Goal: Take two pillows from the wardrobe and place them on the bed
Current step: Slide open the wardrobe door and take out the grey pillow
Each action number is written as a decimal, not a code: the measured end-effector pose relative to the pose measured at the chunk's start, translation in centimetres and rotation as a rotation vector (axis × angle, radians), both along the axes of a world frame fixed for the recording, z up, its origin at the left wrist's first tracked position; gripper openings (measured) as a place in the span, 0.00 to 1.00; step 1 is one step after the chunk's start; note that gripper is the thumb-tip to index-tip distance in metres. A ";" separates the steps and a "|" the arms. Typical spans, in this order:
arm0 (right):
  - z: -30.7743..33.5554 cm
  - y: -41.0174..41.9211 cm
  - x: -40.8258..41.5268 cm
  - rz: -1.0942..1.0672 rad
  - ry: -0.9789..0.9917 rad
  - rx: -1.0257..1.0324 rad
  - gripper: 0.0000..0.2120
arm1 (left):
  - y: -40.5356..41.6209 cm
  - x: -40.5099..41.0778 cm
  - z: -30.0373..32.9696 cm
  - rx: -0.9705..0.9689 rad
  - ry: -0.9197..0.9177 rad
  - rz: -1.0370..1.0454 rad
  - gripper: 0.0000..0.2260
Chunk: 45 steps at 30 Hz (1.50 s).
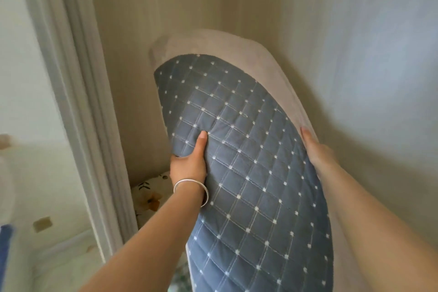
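Upright inside the wardrobe (147,19), a pillow (248,161) is held between two bare hands, lifted clear of the folded flowered bedding (148,193) glimpsed below it. At far left, the pale door frame (78,102) is seen, blurred. Next, the left hand (189,161), a silver bangle (192,187) worn at its wrist, is clamped on the pillow's left edge, the thumb pressed into the blue quilted face and the fingers tucked out of sight behind. The fabric is dented under that thumb, so the filling is judged soft and yielding. The pillow is bowed along its length, its plain beige backing (225,47) curling over the top, which suggests little stiffness and modest weight. At right, the right hand (317,149) is laid flat along the opposite edge, fingers extended against the beige side; whether anything is pinched there cannot be told. A grip on both long edges near the middle is judged soundest, since a limp pillow held by one corner would likely sag. Neither the bed nor a second pillow is in view.
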State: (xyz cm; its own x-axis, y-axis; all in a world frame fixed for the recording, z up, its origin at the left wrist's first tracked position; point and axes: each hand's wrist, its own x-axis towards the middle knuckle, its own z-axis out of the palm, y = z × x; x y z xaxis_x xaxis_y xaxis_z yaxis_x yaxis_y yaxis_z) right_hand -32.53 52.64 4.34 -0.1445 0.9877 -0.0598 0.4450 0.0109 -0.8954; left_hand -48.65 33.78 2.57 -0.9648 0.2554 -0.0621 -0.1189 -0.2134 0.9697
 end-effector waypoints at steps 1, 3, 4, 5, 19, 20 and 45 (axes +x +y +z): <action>0.2 -1.1 0.6 -0.017 0.028 -0.002 0.50 | -0.9 0.5 0.8 0.020 0.021 -0.015 0.38; 0.3 -2.6 1.8 -0.044 0.048 -0.002 0.57 | -2.8 1.7 2.2 0.015 0.060 -0.043 0.37; 0.0 -2.6 2.2 -0.053 0.052 -0.009 0.60 | -3.7 2.1 2.7 0.011 0.084 -0.044 0.37; 0.0 -3.4 2.8 -0.063 0.051 -0.007 0.62 | -4.7 2.7 3.3 0.009 0.104 -0.048 0.37; 4.0 -18.9 8.7 -0.090 0.128 0.134 0.43 | -18.8 7.6 8.4 0.065 0.329 -0.122 0.24; 4.1 -19.9 8.7 -0.089 0.120 0.157 0.43 | -20.1 7.5 8.4 0.065 0.339 -0.107 0.26; -0.1 -46.2 -6.3 0.308 0.255 0.569 0.36 | -51.8 -3.6 -1.6 0.140 0.199 0.369 0.35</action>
State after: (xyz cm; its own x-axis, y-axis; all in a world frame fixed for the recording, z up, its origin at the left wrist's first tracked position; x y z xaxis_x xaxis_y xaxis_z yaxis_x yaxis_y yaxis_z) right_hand -38.78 6.43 4.29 -0.3644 0.7672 0.5279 0.1227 0.6015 -0.7894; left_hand -52.27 -17.98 0.98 -0.9827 -0.1159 0.1447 0.1760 -0.3375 0.9247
